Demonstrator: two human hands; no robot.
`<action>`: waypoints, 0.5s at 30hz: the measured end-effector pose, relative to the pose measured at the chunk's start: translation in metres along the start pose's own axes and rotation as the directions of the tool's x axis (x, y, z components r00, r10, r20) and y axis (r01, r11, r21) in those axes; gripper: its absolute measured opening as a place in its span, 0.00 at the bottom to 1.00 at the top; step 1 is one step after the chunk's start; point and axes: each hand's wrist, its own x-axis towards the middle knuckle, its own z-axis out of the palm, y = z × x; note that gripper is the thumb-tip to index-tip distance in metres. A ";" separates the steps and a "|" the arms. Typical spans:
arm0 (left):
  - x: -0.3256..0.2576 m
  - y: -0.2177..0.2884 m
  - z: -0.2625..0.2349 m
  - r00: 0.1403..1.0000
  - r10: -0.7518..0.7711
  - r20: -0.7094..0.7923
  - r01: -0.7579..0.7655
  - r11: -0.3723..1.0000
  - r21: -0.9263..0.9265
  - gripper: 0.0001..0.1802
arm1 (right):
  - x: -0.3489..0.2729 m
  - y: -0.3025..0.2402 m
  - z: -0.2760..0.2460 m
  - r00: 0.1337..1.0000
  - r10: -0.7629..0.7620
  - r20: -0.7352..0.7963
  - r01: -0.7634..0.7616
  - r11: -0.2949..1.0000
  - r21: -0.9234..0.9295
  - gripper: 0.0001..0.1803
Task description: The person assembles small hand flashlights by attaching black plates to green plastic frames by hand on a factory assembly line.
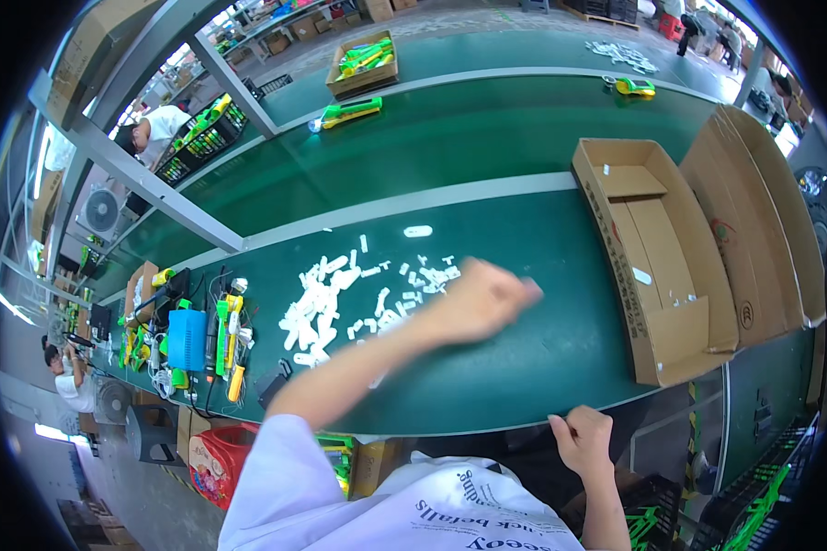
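My left hand [487,298] reaches across the green work surface, its arm crossing over loose white plastic parts. Motion blurs its fingers, so I cannot tell whether they hold anything. Beneath and beside it lie small white pieces [436,275], with a heap of longer white plastic parts [314,308] further left. One oval white piece [418,231] sits apart, beyond the rest. At the near edge of the surface, my right hand [586,441] is loosely closed, its thumb sticking out and its fingers curled; nothing shows in it.
An open cardboard box [616,266] with a few white pieces stands on the right. A blue box-shaped device [186,340], cables and yellow-green tools crowd the left. Behind a metal rail runs a green conveyor belt [487,129] carrying a green-yellow device [351,112]. Co-workers are at the far left.
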 end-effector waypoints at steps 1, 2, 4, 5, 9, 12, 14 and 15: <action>0.011 -0.005 0.000 1.000 0.002 -0.011 -0.002 1.000 -0.002 0.17 | 0.019 0.004 0.005 0.998 -0.069 0.004 0.069 0.996 -0.054 0.21; 0.038 -0.039 -0.024 0.979 0.050 -0.199 -0.040 0.998 0.053 0.16 | 0.034 0.010 0.010 0.991 -0.136 0.013 0.136 0.985 -0.108 0.22; 0.063 -0.097 -0.127 0.932 0.069 -0.356 0.058 0.940 0.335 0.14 | 0.041 -0.034 0.045 0.993 -0.115 0.017 0.116 0.989 -0.086 0.22; 0.089 -0.123 -0.165 0.896 0.090 -0.435 0.092 0.920 0.381 0.12 | 0.056 -0.025 0.056 0.987 -0.156 0.030 0.159 0.983 -0.091 0.22; 0.174 -0.193 -0.295 0.834 0.175 -0.523 0.341 0.581 0.739 0.22 | 0.065 -0.015 0.059 0.979 -0.163 0.126 0.184 0.967 -0.176 0.21; 0.251 -0.209 -0.334 0.857 0.048 -0.513 0.481 0.284 0.829 0.28 | 0.073 -0.020 0.052 0.989 -0.105 0.107 0.119 0.985 -0.126 0.20; 0.290 -0.217 -0.350 0.889 -0.024 -0.457 0.450 0.231 0.863 0.30 | 0.090 -0.028 0.040 0.991 -0.051 0.126 0.062 0.994 -0.087 0.19; 0.309 -0.222 -0.355 0.901 -0.074 -0.427 0.432 0.206 0.878 0.32 | 0.094 -0.027 0.038 0.992 -0.028 0.126 0.035 0.998 -0.051 0.19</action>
